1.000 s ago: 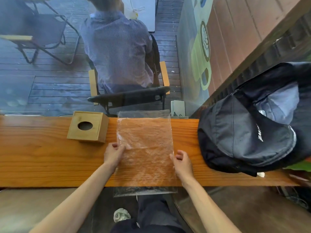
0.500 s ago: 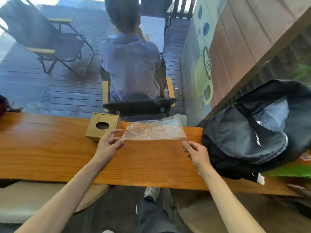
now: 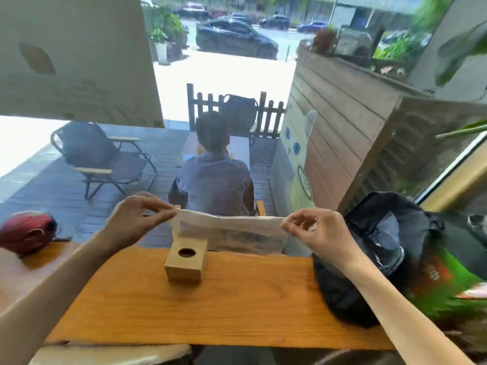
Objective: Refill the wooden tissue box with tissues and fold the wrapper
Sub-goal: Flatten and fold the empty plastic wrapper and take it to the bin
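Note:
The clear plastic wrapper [image 3: 232, 234], folded over into a wide band, hangs in the air above the far edge of the wooden counter [image 3: 224, 306]. My left hand [image 3: 134, 219] pinches its left top corner. My right hand [image 3: 313, 230] pinches its right top corner. The wooden tissue box [image 3: 185, 262], a small cube with a round hole in its top, stands on the counter just below the wrapper's left part. No tissue shows in the hole.
A black backpack [image 3: 369, 259] lies on the counter at the right, close to my right forearm. A red helmet [image 3: 26, 233] rests at the far left. Behind the window a person sits on a chair [image 3: 216, 185], back turned.
The wrapper went from flat on the counter to folded in half, and both hands have now lifted it off the surface. The view has tilted upward.

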